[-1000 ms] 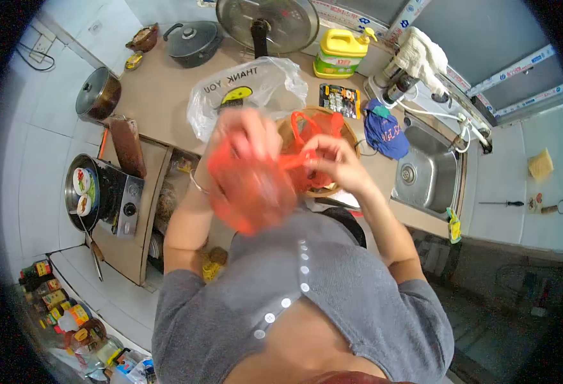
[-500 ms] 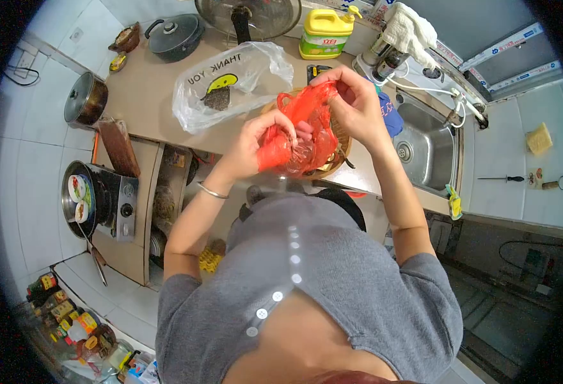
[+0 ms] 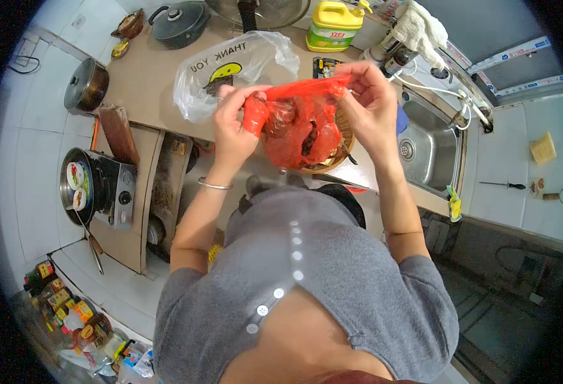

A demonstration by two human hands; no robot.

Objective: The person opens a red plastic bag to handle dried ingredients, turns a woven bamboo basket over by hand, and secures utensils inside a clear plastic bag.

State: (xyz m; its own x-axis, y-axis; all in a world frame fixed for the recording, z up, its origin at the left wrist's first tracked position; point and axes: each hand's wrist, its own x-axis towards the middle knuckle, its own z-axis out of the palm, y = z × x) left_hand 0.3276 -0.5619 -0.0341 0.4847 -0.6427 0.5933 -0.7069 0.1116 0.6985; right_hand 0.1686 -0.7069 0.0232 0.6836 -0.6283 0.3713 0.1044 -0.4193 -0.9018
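Note:
Stretched between my two hands is a thin red plastic bag [image 3: 301, 131], its upper edge pulled taut. My left hand [image 3: 235, 118] grips the bag's left end, fingers closed on the plastic. At the other end my right hand [image 3: 372, 105] pinches the rim between thumb and fingers. Dark lumps show through the film and at an opening, but I cannot make out what they are. Below the bag is a round woven basket [image 3: 347, 131], mostly hidden. To the left, a clear plastic bag [image 3: 195, 89] printed "THANK YOU" lies on the counter.
Yellow detergent jug [image 3: 334, 29] and lidded dark pot [image 3: 178, 25] stand at the back of the counter [image 3: 134, 83]. A metal sink [image 3: 432, 150] lies at right. On the left, a pan [image 3: 77, 185] with dishes sits on a gas stove [image 3: 123, 195], near a cutting board [image 3: 118, 134].
My hands have moved apart, stretching the red bag's edge. My left hand has shifted left, and the bag now hangs wider with dark contents showing.

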